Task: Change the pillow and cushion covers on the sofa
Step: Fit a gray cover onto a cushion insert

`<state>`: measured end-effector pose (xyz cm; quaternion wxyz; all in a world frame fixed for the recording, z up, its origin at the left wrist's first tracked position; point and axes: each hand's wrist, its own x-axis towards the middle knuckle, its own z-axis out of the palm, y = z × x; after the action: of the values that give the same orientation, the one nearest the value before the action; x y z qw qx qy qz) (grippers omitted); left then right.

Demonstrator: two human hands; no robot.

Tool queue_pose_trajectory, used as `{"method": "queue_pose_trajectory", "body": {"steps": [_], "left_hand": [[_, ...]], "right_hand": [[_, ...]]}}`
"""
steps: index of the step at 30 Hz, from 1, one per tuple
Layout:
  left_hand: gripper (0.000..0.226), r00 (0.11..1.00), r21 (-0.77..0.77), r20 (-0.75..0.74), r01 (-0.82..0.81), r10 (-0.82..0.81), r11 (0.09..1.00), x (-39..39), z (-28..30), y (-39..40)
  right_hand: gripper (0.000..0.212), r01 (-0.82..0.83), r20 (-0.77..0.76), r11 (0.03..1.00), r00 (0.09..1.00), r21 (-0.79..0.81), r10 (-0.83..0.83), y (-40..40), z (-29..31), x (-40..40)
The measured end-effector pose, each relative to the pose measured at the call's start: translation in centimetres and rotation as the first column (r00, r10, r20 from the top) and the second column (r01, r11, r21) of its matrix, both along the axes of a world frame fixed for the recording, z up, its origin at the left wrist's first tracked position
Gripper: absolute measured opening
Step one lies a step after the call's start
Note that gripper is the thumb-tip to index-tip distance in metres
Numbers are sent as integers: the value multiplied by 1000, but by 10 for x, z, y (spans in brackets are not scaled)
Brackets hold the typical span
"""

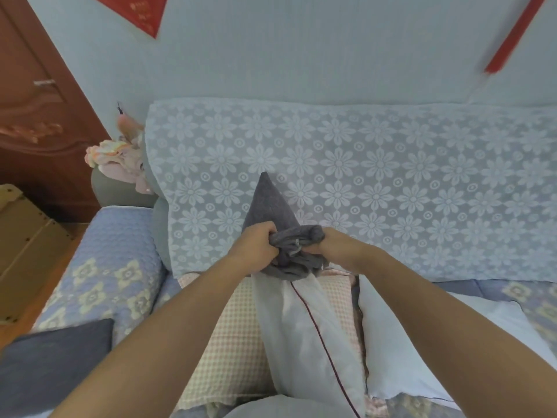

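A white cushion insert [304, 330] with a dark red piping line stands on edge in front of me, its upper end inside a bunched grey cover [268, 203]. My left hand [253, 248] grips the gathered grey fabric on the left. My right hand [319, 245] grips the bunched fabric on the right. The cover's far corner points up against the sofa back. A pink-and-cream checked pillow [235, 342] lies on the seat under the insert. A white pillow [401, 354] lies to its right. A dark grey cushion [57, 363] sits at the lower left.
The sofa back [391, 182] wears a pale blue lace throw with flower shapes. A blue quilted armrest [114, 267] is on the left, with pink cloth [120, 158] piled above it. A brown wooden door [36, 116] and a cardboard box [27, 242] stand further left.
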<state>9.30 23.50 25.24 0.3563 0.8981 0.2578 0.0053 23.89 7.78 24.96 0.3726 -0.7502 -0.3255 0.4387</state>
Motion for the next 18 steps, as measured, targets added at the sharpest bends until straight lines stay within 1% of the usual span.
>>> {"method": "queue_pose_trajectory", "body": {"steps": [1, 2, 3, 4, 5, 6, 7, 8, 9, 10, 11, 12, 13, 14, 15, 17, 18], "left_hand": [[9, 996, 111, 66, -61, 54, 992, -1, -5, -2], [13, 989, 130, 114, -108, 93, 986, -3, -7, -7], [18, 981, 46, 131, -150, 143, 988, -5, -7, -9], [22, 975, -129, 113, -178, 193, 975, -7, -4, -10], [26, 975, -332, 64, -181, 213, 926, -10, 1, -10], [28, 980, -541, -5, -169, 198, 824, -13, 8, -10], [28, 984, -714, -73, -167, 165, 680, -16, 12, -9], [26, 982, -823, -139, -186, 128, 537, -18, 14, -7], [23, 979, -873, -186, -206, 89, 443, -20, 16, -6], [25, 979, -883, -197, -201, 52, 425, -20, 15, -3], [29, 982, -866, -188, -162, -7, 473, -18, 14, -1], [32, 982, -803, -174, -98, -74, 587, -16, 14, 0], [30, 983, -722, -152, -42, -99, 691, -15, 14, -1], [25, 988, -649, -127, -20, -83, 761, -13, 14, -2], [19, 995, -605, -92, -28, -35, 796, -11, 15, -2], [5, 997, -557, -33, -76, 70, 827, -8, 11, 1], [3, 994, -548, -18, -97, 104, 831, -7, 8, 4]], "right_hand": [[35, -16, -51, 1000, 999, -2, 16, 0, -1, -2], [35, -34, -93, 999, 995, -8, 33, 1, -1, -2], [35, -61, -123, 998, 991, -21, 58, 1, 2, -3], [38, -89, -151, 996, 985, -23, 84, 1, 2, -3], [41, -106, -173, 994, 980, -30, 99, 0, 4, -2], [45, -116, -177, 993, 978, -27, 110, 0, 4, 1], [49, -113, -174, 993, 979, -35, 105, -1, 4, 3], [53, -99, -180, 994, 980, -40, 90, 0, 3, 5], [56, -72, -193, 996, 979, -50, 61, 1, 3, 4], [59, -51, -208, 998, 977, -44, 40, 3, 0, 5], [61, -29, -226, 999, 974, -31, 21, 5, -1, 5], [60, -2, -243, 1000, 970, -7, 0, 7, -4, 5], [59, 24, -280, 1000, 960, 13, -20, 7, -3, 4], [59, 43, -323, 999, 946, 32, -31, 7, -3, 4], [58, 28, -362, 999, 932, 45, -9, 6, -1, 4], [52, -66, -403, 996, 911, 65, 86, 4, -2, 3], [50, -117, -413, 991, 901, 63, 132, 4, 0, 2]]}}
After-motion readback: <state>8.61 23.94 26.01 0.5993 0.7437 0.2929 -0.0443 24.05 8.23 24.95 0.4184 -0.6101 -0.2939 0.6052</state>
